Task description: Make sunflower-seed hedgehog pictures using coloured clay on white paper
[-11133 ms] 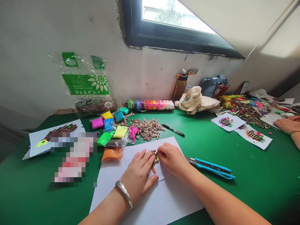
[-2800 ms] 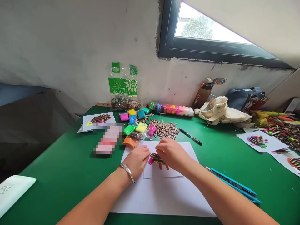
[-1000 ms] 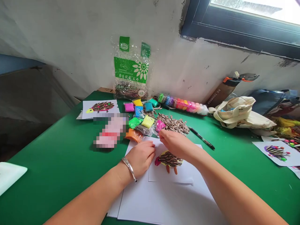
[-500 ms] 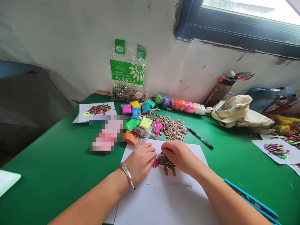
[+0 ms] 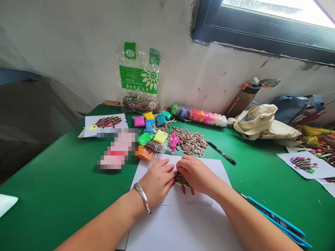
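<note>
White paper (image 5: 180, 223) lies on the green table, bearing a small figure (image 5: 182, 179) covered in striped seeds, with yellow clay at its lower edge and two orange-brown legs. My left hand (image 5: 160, 179), a silver bracelet at its wrist, rests on the paper at the figure's left with fingers spread, partly covering its pink part. My right hand (image 5: 195, 172) is over the figure's upper right, fingers pinched together; whatever is between the fingertips is hidden. Beyond the hands are loose seeds (image 5: 191, 142) and wrapped clay packets (image 5: 160, 136).
A seed bag (image 5: 140, 85) stands against the wall beside a long clay pack (image 5: 201, 116). A black pen (image 5: 221, 152) lies right of the seeds. Blue tools (image 5: 277, 218) lie at the lower right. Finished seed pictures (image 5: 104, 124) (image 5: 305, 165) flank the table; a cloth bag (image 5: 264, 123) sits behind.
The view has shifted slightly, moving the background left. My left fingers now cover more of the pink part, and my right hand has moved slightly left over the figure.
</note>
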The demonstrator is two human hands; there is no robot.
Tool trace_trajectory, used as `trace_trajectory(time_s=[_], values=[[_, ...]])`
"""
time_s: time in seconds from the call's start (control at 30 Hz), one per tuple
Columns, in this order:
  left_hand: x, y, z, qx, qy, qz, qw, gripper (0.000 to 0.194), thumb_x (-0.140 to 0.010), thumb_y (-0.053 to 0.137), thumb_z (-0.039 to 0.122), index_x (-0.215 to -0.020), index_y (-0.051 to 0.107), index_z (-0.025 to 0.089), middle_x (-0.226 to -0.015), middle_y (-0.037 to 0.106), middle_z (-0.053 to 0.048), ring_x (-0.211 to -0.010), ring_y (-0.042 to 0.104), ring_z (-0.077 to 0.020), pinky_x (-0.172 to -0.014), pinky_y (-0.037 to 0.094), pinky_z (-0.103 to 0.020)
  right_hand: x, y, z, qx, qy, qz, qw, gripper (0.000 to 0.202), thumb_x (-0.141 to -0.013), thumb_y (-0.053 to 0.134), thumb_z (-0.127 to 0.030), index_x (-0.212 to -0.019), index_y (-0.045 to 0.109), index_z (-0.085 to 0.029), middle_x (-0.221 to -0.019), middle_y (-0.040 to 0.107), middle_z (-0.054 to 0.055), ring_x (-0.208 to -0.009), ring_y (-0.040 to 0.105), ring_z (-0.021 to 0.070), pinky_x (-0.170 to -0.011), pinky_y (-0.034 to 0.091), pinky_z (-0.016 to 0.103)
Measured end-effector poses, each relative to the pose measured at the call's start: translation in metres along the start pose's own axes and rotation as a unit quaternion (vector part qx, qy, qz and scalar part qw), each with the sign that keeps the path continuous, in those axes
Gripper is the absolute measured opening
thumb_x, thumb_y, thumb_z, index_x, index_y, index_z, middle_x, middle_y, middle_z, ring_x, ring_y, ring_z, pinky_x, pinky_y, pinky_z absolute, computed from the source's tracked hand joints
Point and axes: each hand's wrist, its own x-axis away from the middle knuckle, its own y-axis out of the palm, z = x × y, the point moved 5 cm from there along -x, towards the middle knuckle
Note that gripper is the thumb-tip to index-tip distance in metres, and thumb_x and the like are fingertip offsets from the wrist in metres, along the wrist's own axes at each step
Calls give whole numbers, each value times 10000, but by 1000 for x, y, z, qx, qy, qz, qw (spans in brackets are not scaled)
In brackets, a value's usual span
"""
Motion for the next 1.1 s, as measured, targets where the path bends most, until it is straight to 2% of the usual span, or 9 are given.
trace_trajectory(time_s=[0.17, 0.3, 0.4, 0.53, 0.63, 0.8, 0.93, 1.1], values=[[-1, -2, 2, 3, 2, 2, 1000, 267, -900, 416, 168, -916, 681, 198, -1009, 638, -77, -1143, 465, -262, -1029, 348, -511, -1, 0, -2, 22, -27, 5, 999, 252, -896, 375, -154, -742, 574, -169, -777, 504, 15, -558, 494, 71, -372, 326, 138], [0, -1, 1, 8, 2, 13, 1000, 267, -901, 418, 184, -946, 681, 202, -1049, 642, -73, -1172, 459, -278, -1030, 344, -528, -1, -5, -5, 59, -39, 43, 997, 255, -880, 427, -120, -696, 596, -171, -719, 534, 14, -677, 516, 116, -554, 400, 194], [2, -1, -1, 11, 7, 37, 999, 264, -903, 430, 211, -1018, 666, 187, -1075, 649, -73, -1176, 466, -297, -1019, 357, -534, 1, -12, -3, 71, -35, 83, 993, 205, -858, 487, -123, -727, 633, -183, -719, 549, 18, -740, 521, 142, -651, 409, 236], [2, -4, 1, 4, 17, 62, 998, 272, -909, 437, 246, -1051, 658, 175, -1085, 650, -82, -1146, 491, -302, -984, 400, -514, 8, -20, 2, 66, -21, 126, 990, 206, -855, 496, -141, -721, 644, -192, -743, 549, 21, -740, 521, 142, -660, 406, 242], [2, -5, 4, -5, 19, 53, 998, 266, -909, 442, 253, -1057, 651, 183, -1096, 645, -79, -1134, 499, -303, -977, 398, -527, 12, -16, 3, 60, -23, 115, 991, 249, -852, 478, -125, -668, 633, -189, -742, 545, 22, -721, 521, 133, -639, 405, 231], [4, -2, 6, -4, 19, 39, 999, 271, -913, 428, 229, -1095, 623, 180, -1103, 647, -66, -1171, 475, -303, -988, 382, -547, 13, -10, 1, 85, -41, 120, 988, 252, -840, 462, -84, -707, 648, -189, -783, 576, 38, -754, 522, 143, -643, 397, 237], [5, -1, 6, -7, 19, 45, 999, 273, -906, 434, 229, -1098, 623, 183, -1099, 658, -66, -1174, 478, -316, -995, 353, -593, 14, -6, 3, 104, -29, 108, 988, 287, -841, 454, -82, -619, 605, -183, -737, 566, 27, -646, 482, 118, -552, 351, 219], [3, 0, 7, -18, 21, 43, 999, 279, -904, 432, 232, -1087, 632, 167, -1102, 662, -82, -1168, 485, -327, -990, 351, -613, 17, -6, -5, 137, -54, 111, 983, 271, -790, 504, -55, -550, 549, -172, -680, 550, 25, -682, 477, 133, -611, 362, 234]])
